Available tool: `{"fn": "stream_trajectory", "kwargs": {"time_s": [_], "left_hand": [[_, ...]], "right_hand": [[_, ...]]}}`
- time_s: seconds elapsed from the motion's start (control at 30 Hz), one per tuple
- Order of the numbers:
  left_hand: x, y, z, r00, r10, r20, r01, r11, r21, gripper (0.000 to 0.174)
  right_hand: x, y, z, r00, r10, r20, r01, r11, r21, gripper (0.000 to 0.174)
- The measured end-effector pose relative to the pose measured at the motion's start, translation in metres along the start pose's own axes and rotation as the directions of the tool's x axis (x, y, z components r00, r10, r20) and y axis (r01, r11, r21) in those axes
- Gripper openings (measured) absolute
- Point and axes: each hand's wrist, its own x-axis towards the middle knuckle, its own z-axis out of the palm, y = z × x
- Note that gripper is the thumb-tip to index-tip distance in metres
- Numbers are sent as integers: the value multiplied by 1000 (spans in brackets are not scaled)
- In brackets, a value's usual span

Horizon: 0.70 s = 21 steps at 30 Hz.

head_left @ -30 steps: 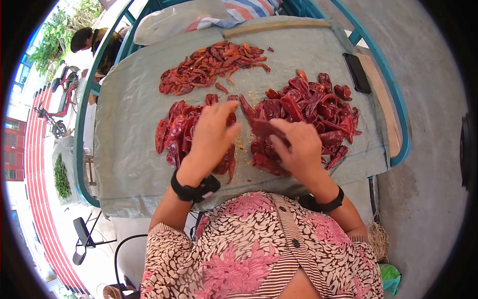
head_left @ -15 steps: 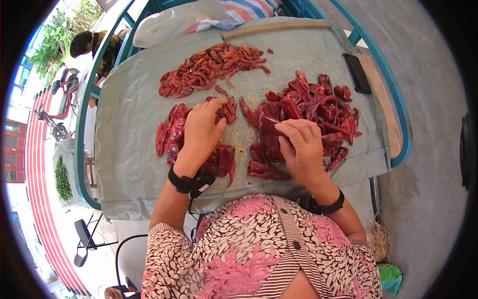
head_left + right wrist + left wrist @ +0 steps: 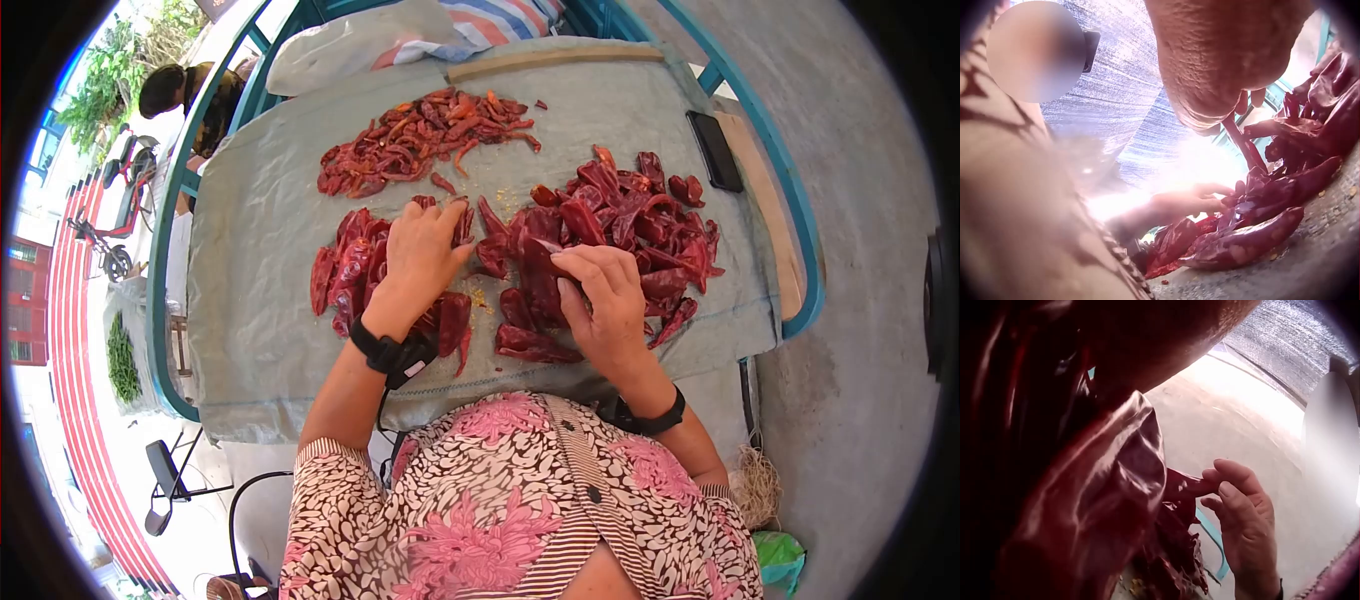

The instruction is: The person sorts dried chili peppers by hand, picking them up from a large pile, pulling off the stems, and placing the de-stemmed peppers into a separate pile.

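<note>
My right hand (image 3: 607, 300) pinches the end of a large dark red dried chili pepper (image 3: 540, 285) between thumb and fingers. The left wrist view shows this pinch, with the right hand (image 3: 1244, 519) at the pepper's narrow end. My left hand (image 3: 422, 255) lies over the left chili pile (image 3: 350, 262), its fingers extended and fingertips at a chili (image 3: 464, 225) near the pile's far side. A wrinkled glossy chili (image 3: 1110, 469) fills much of the left wrist view. In the right wrist view, the left hand (image 3: 1185, 201) reaches toward the peppers.
A pile of large chilies (image 3: 640, 215) lies at the right, and smaller, thinner chilies (image 3: 430, 140) lie at the back. Yellow seeds are scattered on the grey-green sheet (image 3: 260, 250). A phone (image 3: 715, 150) lies by the blue metal rail (image 3: 815, 270). Another person (image 3: 205, 100) is beyond the left rail.
The right hand has drawn its pepper slightly closer and turned it upright in view. The left hand has settled lower on its pile. A chili now shows between the two piles.
</note>
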Motion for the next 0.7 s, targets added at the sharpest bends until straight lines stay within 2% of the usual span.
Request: {"fn": "stream_trajectory", "kwargs": {"time_s": [0.07,0.17,0.27,0.37,0.47,0.57,0.6,0.67,0.7], "left_hand": [[0,-8,13,997,61,-49,-60,998,21,46],[2,-16,23,998,-15,-68,7,993,-118,43],[1,-17,14,988,-16,-155,-3,993,-120,40],[0,-20,11,988,-38,-153,28,997,-71,38],[2,-8,7,991,62,-122,-64,998,-12,36],[1,-5,18,987,161,-8,-161,987,-16,36],[2,-3,16,986,165,24,-163,986,-43,36],[1,2,11,981,173,91,-165,982,-94,37],[-1,3,8,982,180,61,-174,980,-97,38]], "right_hand": [[-2,0,2,1000,13,1,-13,1000,-16,40],[-4,1,3,1000,8,-17,-8,1000,-19,40],[-5,0,4,1000,19,-20,-19,1000,-20,39],[-3,-1,2,996,-31,-87,28,999,-35,37],[-2,-9,-7,992,-125,8,123,984,131,31],[-11,-17,-3,934,-241,265,194,962,193,25],[-12,-21,-3,901,-211,380,156,973,172,28],[-16,-18,0,848,-185,496,164,983,87,33],[-18,-17,3,818,-169,550,171,984,47,35]]}}
